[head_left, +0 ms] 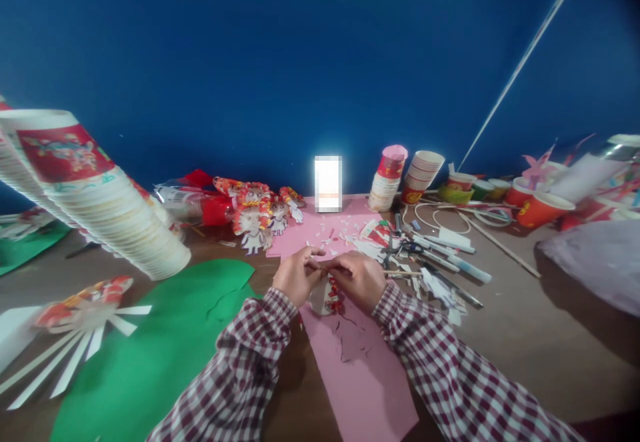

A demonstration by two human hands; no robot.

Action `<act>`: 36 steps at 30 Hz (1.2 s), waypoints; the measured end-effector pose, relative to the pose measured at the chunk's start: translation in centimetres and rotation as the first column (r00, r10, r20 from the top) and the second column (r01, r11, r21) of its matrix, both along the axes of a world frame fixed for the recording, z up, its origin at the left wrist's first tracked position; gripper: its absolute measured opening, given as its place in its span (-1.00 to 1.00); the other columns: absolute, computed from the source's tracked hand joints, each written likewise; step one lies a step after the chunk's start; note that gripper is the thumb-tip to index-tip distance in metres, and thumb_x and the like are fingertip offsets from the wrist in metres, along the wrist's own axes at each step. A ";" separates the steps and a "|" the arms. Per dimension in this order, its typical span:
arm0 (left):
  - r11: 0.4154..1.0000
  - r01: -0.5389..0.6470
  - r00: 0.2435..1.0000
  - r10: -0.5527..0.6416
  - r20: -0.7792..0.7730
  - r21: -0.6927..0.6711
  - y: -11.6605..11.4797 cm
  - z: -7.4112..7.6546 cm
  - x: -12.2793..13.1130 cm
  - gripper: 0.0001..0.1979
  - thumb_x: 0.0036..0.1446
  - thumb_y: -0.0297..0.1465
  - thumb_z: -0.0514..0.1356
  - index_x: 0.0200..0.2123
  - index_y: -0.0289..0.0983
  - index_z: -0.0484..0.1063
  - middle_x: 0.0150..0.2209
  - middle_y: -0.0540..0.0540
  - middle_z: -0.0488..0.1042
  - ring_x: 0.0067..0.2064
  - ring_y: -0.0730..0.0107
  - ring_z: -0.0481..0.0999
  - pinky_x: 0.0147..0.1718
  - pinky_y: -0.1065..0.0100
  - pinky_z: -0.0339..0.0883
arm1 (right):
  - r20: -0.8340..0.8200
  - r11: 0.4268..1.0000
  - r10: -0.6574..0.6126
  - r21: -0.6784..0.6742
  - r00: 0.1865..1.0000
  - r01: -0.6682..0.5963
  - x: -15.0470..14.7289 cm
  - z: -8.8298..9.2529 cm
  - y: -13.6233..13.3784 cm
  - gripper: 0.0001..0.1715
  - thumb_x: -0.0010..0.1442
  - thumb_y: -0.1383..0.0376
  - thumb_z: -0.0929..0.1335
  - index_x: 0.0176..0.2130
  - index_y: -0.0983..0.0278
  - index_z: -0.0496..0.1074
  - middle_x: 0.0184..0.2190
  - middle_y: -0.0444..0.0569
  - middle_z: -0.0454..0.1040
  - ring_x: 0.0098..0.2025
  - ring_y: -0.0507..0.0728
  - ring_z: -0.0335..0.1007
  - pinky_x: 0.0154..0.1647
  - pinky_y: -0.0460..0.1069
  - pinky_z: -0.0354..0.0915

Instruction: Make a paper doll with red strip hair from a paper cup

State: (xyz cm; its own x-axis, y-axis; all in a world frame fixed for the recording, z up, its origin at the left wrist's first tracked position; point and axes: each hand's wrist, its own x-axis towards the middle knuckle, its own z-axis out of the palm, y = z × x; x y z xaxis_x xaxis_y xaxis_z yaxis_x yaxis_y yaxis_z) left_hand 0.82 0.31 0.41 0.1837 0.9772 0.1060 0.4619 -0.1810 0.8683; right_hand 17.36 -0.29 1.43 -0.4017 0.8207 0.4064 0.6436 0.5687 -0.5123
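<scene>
Over the pink paper (360, 375), my left hand (296, 277) and my right hand (361, 279) meet with fingertips pinched close together. Between and just below the fingers shows a white paper piece with a red printed pattern (330, 297). Both hands appear to grip its upper edge, though the fingers hide that part. Thin dark strands or marks lie on the pink sheet under it. Beyond the hands, small paper scraps (345, 232) are scattered over the pink sheet.
Left are a green sheet (150, 355), a fan of cut paper strips (90, 322) and a tall leaning cup stack (115, 209). Paper figures (253, 219) stand behind. Pens (465, 269), a wooden stick (500, 249), cup stacks (423, 169) and an orange cup (543, 209) occupy the right.
</scene>
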 end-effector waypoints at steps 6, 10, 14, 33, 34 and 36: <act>0.987 0.152 0.984 -0.147 -0.105 0.046 0.0 0.8 -0.1 -0.68 0.06 -0.30 0.05 -0.16 -0.28 0.42 -0.33 -0.09 0.50 -0.31 0.38 0.44 -0.32 0.40 0.27 | 0.008 0.999 0.012 0.031 1.000 -0.013 0.4 0.1 0.1 -0.84 0.10 0.36 0.28 -0.29 0.22 0.44 -0.37 -0.11 0.47 -0.29 0.04 0.32 -0.26 -0.09 0.16; 0.976 0.189 0.918 -0.138 -0.372 0.105 -0.2 1.4 -0.4 -0.68 0.11 -0.24 -0.03 -0.28 -0.18 0.49 -0.40 -0.07 0.47 -0.33 0.38 0.39 -0.37 0.41 0.21 | 0.027 0.999 0.018 0.037 0.999 -0.019 0.3 0.0 0.0 -0.85 0.10 0.36 0.29 -0.30 0.24 0.44 -0.37 -0.09 0.48 -0.29 0.06 0.32 -0.24 -0.08 0.16; 0.973 0.177 0.862 -0.081 -0.500 0.149 -0.2 1.5 -0.5 -0.66 0.13 -0.24 -0.06 -0.34 -0.18 0.50 -0.41 -0.07 0.43 -0.33 0.39 0.37 -0.40 0.43 0.16 | 0.019 1.000 0.016 0.020 1.000 -0.017 0.0 -0.2 0.0 -0.82 0.09 0.37 0.29 -0.27 0.21 0.44 -0.33 -0.12 0.48 -0.27 0.05 0.33 -0.20 -0.07 0.16; 0.988 0.133 0.888 -0.082 -0.453 0.082 0.0 0.9 -0.4 -0.74 0.02 -0.26 0.05 -0.41 -0.23 0.50 -0.45 -0.05 0.42 -0.37 0.41 0.36 -0.39 0.42 0.16 | -0.011 0.993 0.097 -0.067 0.995 -0.098 0.3 0.3 -0.2 -0.68 0.11 0.39 0.26 -0.14 0.13 0.40 -0.24 -0.18 0.49 -0.22 0.01 0.38 -0.23 -0.13 0.22; 0.988 0.132 0.888 -0.081 -0.452 0.083 0.0 0.9 -0.4 -0.75 0.02 -0.27 0.06 -0.40 -0.23 0.50 -0.45 -0.05 0.42 -0.37 0.40 0.36 -0.39 0.42 0.16 | -0.006 0.994 0.091 -0.067 0.996 -0.091 0.3 0.4 -0.3 -0.67 0.10 0.40 0.26 -0.13 0.11 0.40 -0.24 -0.19 0.49 -0.22 0.01 0.38 -0.23 -0.13 0.22; 0.988 0.132 0.889 -0.082 -0.450 0.081 0.0 1.0 -0.5 -0.76 0.01 -0.27 0.07 -0.40 -0.23 0.50 -0.45 -0.05 0.42 -0.37 0.40 0.36 -0.40 0.42 0.16 | 0.011 0.995 0.079 -0.067 0.997 -0.078 0.2 0.6 -0.4 -0.65 0.08 0.41 0.26 -0.14 0.10 0.40 -0.25 -0.20 0.49 -0.23 0.01 0.39 -0.25 -0.13 0.22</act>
